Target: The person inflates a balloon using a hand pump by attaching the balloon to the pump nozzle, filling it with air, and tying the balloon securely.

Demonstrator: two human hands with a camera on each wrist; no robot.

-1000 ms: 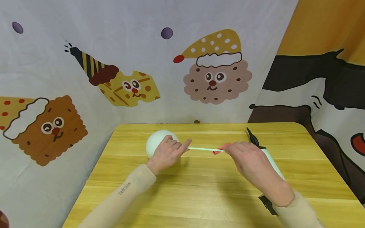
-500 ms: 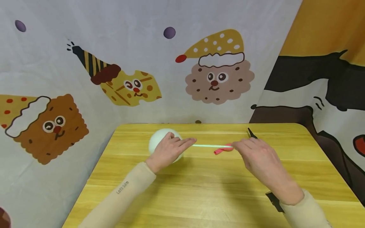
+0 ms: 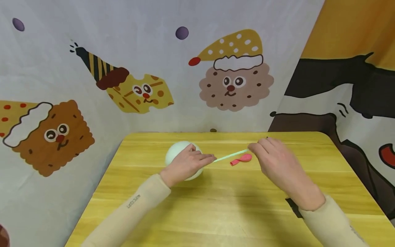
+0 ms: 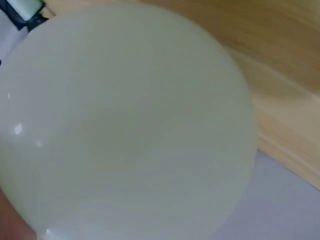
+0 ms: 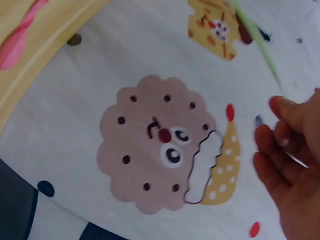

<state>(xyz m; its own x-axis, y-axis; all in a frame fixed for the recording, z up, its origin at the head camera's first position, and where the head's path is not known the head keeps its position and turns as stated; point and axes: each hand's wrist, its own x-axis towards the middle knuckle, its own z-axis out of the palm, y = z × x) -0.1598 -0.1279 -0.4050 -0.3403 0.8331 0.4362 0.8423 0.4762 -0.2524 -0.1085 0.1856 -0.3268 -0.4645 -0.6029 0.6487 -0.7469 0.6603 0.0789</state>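
Note:
A round, pale green inflated balloon (image 3: 175, 151) is partly behind my left hand (image 3: 188, 164) in the head view, and it fills most of the left wrist view. The left fingers pinch it at the neck. A thin pale green strip, the balloon's stretched neck (image 3: 231, 155), runs from there up to my right hand (image 3: 279, 166). Thumb and fingertips of the right hand pinch the strip's far end, as the right wrist view (image 5: 295, 135) also shows. Below the strip, an uninflated pink balloon (image 3: 246, 157) lies on the table, apart from both hands.
My right hand and forearm hide most of a hand pump; its black end (image 3: 294, 208) shows beside the wrist. The wooden table (image 3: 197, 219) meets a printed cloth (image 3: 197, 120) at its back edge.
The right hand has risen and shifted slightly right, so the strip now slants upward and the pink balloon shows in full. The left hand and green balloon have drifted a little right.

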